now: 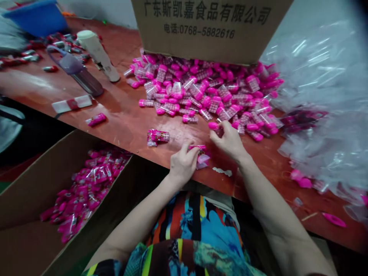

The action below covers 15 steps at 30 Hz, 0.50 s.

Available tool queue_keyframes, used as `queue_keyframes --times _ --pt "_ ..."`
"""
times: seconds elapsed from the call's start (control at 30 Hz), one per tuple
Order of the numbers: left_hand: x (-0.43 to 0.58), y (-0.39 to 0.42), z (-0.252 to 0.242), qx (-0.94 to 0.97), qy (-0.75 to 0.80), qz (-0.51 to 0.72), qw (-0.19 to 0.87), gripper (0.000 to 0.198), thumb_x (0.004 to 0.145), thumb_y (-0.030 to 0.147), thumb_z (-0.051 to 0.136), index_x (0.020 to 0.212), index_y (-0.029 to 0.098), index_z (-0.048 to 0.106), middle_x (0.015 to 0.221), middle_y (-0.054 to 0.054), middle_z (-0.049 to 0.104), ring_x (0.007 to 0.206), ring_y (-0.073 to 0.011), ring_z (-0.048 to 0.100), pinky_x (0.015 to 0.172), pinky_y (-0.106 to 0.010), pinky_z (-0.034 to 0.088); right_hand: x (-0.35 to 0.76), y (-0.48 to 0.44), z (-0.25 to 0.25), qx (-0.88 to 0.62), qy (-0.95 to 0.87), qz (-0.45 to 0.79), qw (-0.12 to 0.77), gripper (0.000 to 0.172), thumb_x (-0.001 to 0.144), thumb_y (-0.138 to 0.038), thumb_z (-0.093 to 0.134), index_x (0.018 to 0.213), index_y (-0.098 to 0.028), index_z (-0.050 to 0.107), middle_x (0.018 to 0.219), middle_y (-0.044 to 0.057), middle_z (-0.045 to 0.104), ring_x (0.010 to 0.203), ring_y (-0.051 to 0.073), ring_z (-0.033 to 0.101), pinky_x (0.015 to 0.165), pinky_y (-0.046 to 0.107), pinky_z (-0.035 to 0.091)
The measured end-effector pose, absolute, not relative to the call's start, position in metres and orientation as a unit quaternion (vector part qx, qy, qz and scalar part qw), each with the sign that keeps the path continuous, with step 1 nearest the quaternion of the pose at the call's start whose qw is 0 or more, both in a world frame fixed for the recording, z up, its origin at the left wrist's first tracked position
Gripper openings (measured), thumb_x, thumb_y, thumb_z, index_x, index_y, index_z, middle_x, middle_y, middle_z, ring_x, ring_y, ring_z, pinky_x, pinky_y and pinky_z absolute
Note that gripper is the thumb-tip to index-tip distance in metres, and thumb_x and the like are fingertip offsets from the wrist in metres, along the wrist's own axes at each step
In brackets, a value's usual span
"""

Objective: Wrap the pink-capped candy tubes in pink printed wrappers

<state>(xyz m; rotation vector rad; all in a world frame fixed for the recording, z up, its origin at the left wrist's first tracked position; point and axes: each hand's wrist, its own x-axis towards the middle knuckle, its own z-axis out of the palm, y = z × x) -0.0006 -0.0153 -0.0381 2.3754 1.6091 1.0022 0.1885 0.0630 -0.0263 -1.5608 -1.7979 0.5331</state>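
Note:
My left hand [184, 163] is closed on a pink printed wrapper [202, 156] with a clear end, low over the red-brown table [126, 122]. To its right, my right hand [228, 141] pinches a small clear bottle with a pink cap [213, 125] at the front edge of a heap of such bottles [198, 88]. My fingers partly cover that bottle. Left of my hands lies a wrapped pink bottle [158, 137], and another wrapped one [96, 119] rests farther left.
A cardboard box [201, 30] stands behind the heap. Clear plastic sleeves [319, 88] are piled at right. An open carton [25, 191] below the table's left edge holds wrapped bottles. A purple drink bottle [77, 73], a white flask [99, 55] and a blue basin [37, 17] are at back left.

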Motion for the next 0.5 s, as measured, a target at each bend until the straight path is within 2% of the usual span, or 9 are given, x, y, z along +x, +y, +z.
queue_keyframes --times 0.07,0.17,0.27,0.4,0.5 --pt "-0.001 -0.014 -0.038 0.771 0.525 0.354 0.057 0.023 0.100 0.026 0.054 0.107 0.018 0.074 0.124 -0.014 0.070 0.095 -0.0200 0.074 0.076 -0.026 0.057 0.197 0.044 -0.032 -0.618 -0.568 0.349 0.417 0.015 0.084 -0.033 0.061 0.087 -0.023 0.051 0.068 -0.004 0.054 0.058 0.015 0.051 0.060 0.030 0.042" --pt "0.005 -0.014 -0.038 0.769 0.518 0.368 0.064 0.023 0.100 0.025 0.054 0.109 0.018 0.074 0.123 -0.014 0.070 0.098 -0.0221 0.073 0.075 -0.027 0.057 0.197 0.012 -0.037 -0.588 -0.465 0.467 0.468 0.025 0.081 -0.036 0.067 0.098 -0.023 0.053 0.069 -0.007 0.055 0.057 0.013 0.051 0.057 0.028 0.042" --pt "0.013 -0.015 -0.037 0.776 0.513 0.357 0.087 0.024 0.099 0.023 0.053 0.111 0.020 0.074 0.127 -0.014 0.069 0.100 -0.0227 0.073 0.077 -0.028 0.056 0.186 -0.010 -0.041 -0.568 -0.444 0.484 0.496 0.039 0.072 -0.036 0.079 0.102 -0.024 0.057 0.082 -0.004 0.062 0.069 0.014 0.058 0.065 0.028 0.047" --pt "0.017 -0.014 -0.040 0.729 0.541 0.388 0.160 0.023 0.097 0.024 0.057 0.113 0.020 0.072 0.130 -0.013 0.066 0.109 -0.0242 0.069 0.084 -0.031 0.055 0.176 -0.019 -0.050 -0.559 -0.416 0.477 0.536 0.036 0.071 -0.033 0.080 0.095 -0.024 0.055 0.083 -0.003 0.064 0.072 0.015 0.062 0.068 0.029 0.051" --pt "0.017 -0.013 -0.042 0.635 0.571 0.432 0.290 0.022 0.092 0.030 0.065 0.109 0.017 0.072 0.108 -0.011 0.073 0.098 -0.0224 0.069 0.081 -0.030 0.054 0.176 -0.022 -0.053 -0.569 -0.381 0.476 0.552 0.036 0.072 -0.034 0.080 0.097 -0.024 0.055 0.077 -0.005 0.063 0.066 0.014 0.061 0.063 0.027 0.050"
